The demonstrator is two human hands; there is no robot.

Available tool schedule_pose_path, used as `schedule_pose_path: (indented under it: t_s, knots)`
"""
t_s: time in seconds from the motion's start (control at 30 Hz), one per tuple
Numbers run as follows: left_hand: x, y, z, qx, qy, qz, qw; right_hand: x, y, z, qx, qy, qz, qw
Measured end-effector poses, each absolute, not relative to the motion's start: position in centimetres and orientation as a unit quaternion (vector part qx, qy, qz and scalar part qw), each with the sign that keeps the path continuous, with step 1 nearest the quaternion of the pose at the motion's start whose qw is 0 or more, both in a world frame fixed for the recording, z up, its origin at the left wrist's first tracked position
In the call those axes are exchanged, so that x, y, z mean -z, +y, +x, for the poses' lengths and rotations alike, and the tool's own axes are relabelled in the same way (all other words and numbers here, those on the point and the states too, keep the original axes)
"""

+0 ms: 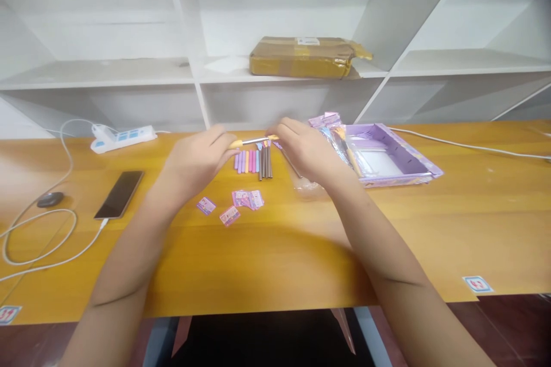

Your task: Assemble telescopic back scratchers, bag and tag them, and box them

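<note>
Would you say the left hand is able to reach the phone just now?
Probably yes: nothing covers the phone, and no object stands between it and the left hand, though that hand would likely have to release the yellow handle first.

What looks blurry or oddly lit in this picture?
In the head view, the right hand is slightly blurred, small cards too soft to read, the table pale with glare toward the far left, and shadowed beside the right arm.
</note>
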State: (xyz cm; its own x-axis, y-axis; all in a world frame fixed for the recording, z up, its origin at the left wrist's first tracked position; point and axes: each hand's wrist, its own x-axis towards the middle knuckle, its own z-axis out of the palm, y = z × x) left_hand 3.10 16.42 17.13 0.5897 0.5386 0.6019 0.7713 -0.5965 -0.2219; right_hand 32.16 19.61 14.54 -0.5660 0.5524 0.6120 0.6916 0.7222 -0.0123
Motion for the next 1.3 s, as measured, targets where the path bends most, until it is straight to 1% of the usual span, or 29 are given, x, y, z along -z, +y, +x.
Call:
schedule_pose_path:
  t_s: [0.17, 0.37, 0.47, 0.67, 0.8, 0.97, 1.17, 1.3]
  knots:
    - [-16.9, 17.6, 2.4, 0.243, -0.373, -0.872, 0.204, -14.6, 19.4, 32.1, 0.148, -0.880, -0.360, 0.272]
    - [-16.9, 18.1, 2.2, 0.218, -0.382, -0.884, 0.162, -14.9, 19.1, 32.5, 0.167, -0.881, -0.354, 0.265]
    - [-17.0, 18.2, 2.2, 0.207, -0.385, -0.883, 0.170, -15.3, 18.9, 32.7, 0.176, -0.881, -0.357, 0.256]
    - [-17.2, 18.5, 2.3, 0.191, -0.392, -0.871, 0.226, -15.8, 18.8, 32.6, 0.191, -0.878, -0.365, 0.243]
    - [-17.5, 19.3, 1.1, 0.185, -0.410, -0.858, 0.251, -16.1, 19.3, 34.0, 0.167, -0.870, -0.380, 0.267]
    - [-18.6, 20.8, -2.0, 0.209, -0.446, -0.835, 0.246, -16.8, 20.8, 38.1, 0.123, -0.845, -0.395, 0.339]
    - [-19.3, 21.2, -3.9, 0.225, -0.464, -0.829, 0.218, -17.3, 21.6, 40.3, 0.107, -0.839, -0.402, 0.351]
    - [-19.7, 21.8, -7.4, 0.251, -0.488, -0.806, 0.221, -17.2, 22.3, 42.9, 0.112, -0.798, -0.448, 0.387]
